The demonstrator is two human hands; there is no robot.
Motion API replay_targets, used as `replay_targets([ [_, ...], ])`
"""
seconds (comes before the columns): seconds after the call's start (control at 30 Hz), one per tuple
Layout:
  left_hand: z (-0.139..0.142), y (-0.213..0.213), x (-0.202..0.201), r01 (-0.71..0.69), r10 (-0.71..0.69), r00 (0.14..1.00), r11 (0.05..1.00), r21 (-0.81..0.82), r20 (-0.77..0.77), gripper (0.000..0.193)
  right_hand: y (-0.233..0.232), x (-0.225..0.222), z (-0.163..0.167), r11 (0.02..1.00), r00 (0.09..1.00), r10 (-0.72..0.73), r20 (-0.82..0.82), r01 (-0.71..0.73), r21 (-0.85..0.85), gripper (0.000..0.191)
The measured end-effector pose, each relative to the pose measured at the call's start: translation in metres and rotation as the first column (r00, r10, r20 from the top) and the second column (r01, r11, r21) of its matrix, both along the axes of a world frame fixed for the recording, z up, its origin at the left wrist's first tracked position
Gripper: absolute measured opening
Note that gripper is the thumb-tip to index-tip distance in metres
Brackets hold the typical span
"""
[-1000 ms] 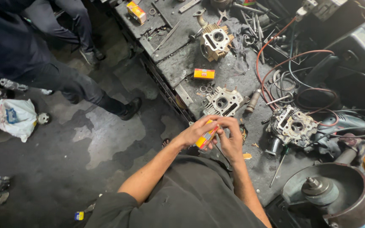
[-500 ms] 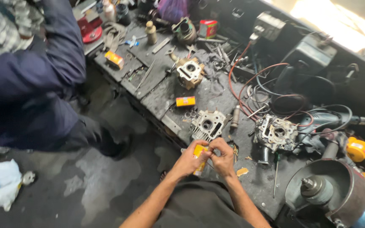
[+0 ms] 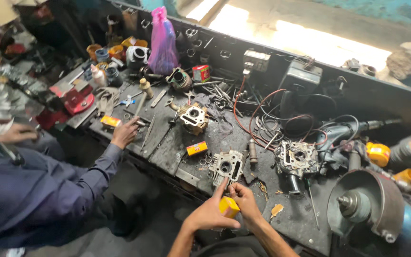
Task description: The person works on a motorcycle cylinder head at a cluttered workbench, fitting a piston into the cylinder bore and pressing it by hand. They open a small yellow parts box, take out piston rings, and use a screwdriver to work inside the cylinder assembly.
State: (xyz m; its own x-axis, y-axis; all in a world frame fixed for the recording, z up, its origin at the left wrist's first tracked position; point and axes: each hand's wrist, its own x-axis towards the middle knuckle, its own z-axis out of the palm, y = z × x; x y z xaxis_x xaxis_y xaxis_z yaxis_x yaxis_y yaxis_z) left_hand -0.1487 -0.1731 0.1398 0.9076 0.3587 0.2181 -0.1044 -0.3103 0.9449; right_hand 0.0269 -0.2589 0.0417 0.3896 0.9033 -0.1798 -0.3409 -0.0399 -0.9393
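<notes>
Fingers of both hands were closed around a small yellow box [image 3: 229, 206], held low at the near edge of the worktop [image 3: 177, 147]. From my remote seat I saw the left hand [image 3: 209, 215] cupping the box from below and behind, its forefinger stretched up toward the cylinder head [image 3: 227, 166] lying just beyond. The right hand [image 3: 245, 202] had its fingertips pinched at the box's upper corner, as if working a flap; whether the flap was open I could not tell.

I judged the box to be light cardboard, stiff enough to keep its shape but easy to crush, so a grip across its flat faces looked safer than squeezing its corners. Greasy fingers could let it slip.

A second box [image 3: 197, 148] of the same kind lay farther up the worktop, and a third [image 3: 111, 122] sat beside another person's hand [image 3: 125, 133], which rested on the surface at the end of a dark blue sleeve [image 3: 48, 190]. Another engine casting [image 3: 193, 117] stood beyond the middle box, and a further cylinder head [image 3: 296, 159] lay to the right among red and black wires [image 3: 258, 119]. A bench grinder [image 3: 367, 204] filled the right corner, and a pink plastic bag [image 3: 162, 43] stood against the back wall.
</notes>
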Motion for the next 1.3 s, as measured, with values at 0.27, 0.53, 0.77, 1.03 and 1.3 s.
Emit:
replay_targets([
  [0.27, 0.02, 0.001, 0.003, 0.168, 0.021, 0.668, 0.969, 0.178, -0.744, 0.154, -0.016, -0.01, 0.031, 0.998, 0.995, 0.049, 0.085, -0.045, -0.049, 0.013],
  [0.53, -0.068, 0.014, -0.012, 0.452, -0.419, 0.891, 0.784, -0.426, 0.173, 0.066, -0.042, -0.035, 0.095, 0.96, 0.849, 0.069, 0.524, -0.2, 0.197, 0.012],
  [0.77, -0.124, -0.05, -0.005, 0.264, -0.41, 0.911, 0.493, -0.829, 0.046, 0.061, -0.053, -0.063, 0.082, 0.963, 0.722, -0.266, 0.639, 0.234, 0.136, 0.029],
  [1.03, -0.13, -0.054, -0.002, 0.371, -0.536, 0.841, 0.462, -0.806, 0.08, 0.057, -0.059, -0.024, 0.073, 0.991, 0.992, 0.007, 0.123, -0.024, 0.134, 0.013],
  [1.3, -0.093, -0.089, 0.04, 0.327, -0.438, 0.884, 0.323, -0.888, 0.167, 0.058, -0.129, 0.003, 0.062, 0.959, 0.987, 0.136, 0.081, -0.152, 0.24, 0.006],
])
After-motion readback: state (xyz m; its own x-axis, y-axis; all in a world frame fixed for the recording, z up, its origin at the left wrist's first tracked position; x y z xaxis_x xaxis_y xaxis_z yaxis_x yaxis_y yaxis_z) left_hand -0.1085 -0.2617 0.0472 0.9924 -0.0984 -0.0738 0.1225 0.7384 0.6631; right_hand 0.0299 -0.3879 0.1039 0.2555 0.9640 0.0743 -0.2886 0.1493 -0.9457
